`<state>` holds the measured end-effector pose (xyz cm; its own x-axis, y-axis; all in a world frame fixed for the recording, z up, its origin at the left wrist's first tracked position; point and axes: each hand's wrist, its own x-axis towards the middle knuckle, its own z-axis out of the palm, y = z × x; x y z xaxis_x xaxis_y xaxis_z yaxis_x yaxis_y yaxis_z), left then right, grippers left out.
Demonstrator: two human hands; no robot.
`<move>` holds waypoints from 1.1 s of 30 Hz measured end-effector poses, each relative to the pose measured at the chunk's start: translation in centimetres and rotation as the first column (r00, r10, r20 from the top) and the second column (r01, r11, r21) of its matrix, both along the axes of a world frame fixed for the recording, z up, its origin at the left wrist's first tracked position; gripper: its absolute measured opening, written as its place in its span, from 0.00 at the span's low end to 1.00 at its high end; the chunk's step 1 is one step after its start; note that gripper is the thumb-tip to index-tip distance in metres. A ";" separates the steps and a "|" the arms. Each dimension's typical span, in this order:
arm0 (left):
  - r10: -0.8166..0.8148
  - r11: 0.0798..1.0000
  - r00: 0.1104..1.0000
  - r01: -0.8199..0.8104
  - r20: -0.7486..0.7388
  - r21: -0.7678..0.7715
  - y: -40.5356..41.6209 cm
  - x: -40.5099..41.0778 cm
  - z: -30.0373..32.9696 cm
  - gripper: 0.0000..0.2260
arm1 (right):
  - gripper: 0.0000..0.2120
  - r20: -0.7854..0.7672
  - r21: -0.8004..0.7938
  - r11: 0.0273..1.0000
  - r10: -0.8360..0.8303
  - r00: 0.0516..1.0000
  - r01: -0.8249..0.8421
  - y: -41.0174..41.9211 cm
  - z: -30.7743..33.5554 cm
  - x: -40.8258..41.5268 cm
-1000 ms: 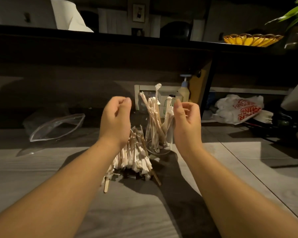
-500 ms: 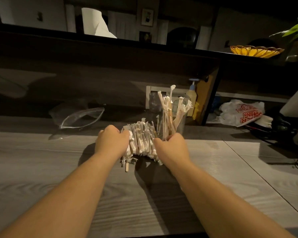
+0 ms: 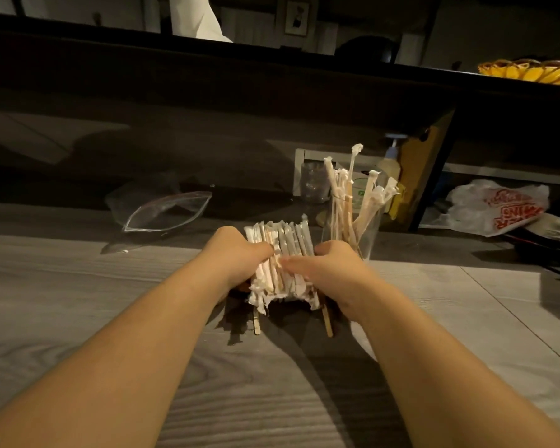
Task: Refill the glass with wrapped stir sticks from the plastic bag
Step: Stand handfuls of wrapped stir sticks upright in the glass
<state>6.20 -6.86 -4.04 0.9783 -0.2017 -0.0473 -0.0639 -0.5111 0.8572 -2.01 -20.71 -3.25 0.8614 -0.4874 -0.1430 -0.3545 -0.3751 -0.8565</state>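
A bundle of paper-wrapped wooden stir sticks (image 3: pixel 282 250) lies on the grey wood-grain table (image 3: pixel 78 302), squeezed between both hands. My left hand (image 3: pixel 236 253) presses its left side and my right hand (image 3: pixel 333 263) its right side, thumbs over the top. Two bare wooden ends poke out toward me. Just behind the right hand stands a clear glass (image 3: pixel 353 221) with several wrapped sticks upright in it. The clear plastic bag (image 3: pixel 165 210) lies open and looks empty at the back left.
A small jar (image 3: pixel 314 182) and a pump bottle (image 3: pixel 390 163) stand behind the glass. A white printed shopping bag (image 3: pixel 498 205) lies at the right. A dark shelf with a yellow bowl (image 3: pixel 530 71) runs overhead at the back.
Both hands dropped from beside the glass onto the loose pile and pushed it together into a tighter bundle. The camera view moved closer and lower.
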 end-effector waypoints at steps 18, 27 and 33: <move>0.054 0.974 0.998 -0.050 0.010 -0.222 0.0 -0.2 0.1 0.18 | 0.06 0.138 -0.002 1.000 -0.010 0.990 0.010 -0.8 0.3 -0.1; 0.113 0.979 0.977 -0.078 0.182 -0.189 0.0 -0.5 0.3 0.17 | 0.05 0.252 -0.064 0.998 -0.002 0.968 0.018 -0.6 0.2 -0.4; 0.164 0.962 0.914 -0.064 0.372 -0.266 0.0 -0.7 0.7 0.13 | 0.08 0.437 -0.086 0.996 0.020 0.899 0.019 -0.6 0.3 -0.3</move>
<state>5.50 -6.87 -3.36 0.9257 -0.0443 0.3756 -0.3697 -0.3143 0.8744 -2.35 -21.29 -2.95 0.8276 -0.4802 0.2905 0.0483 -0.4547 -0.8893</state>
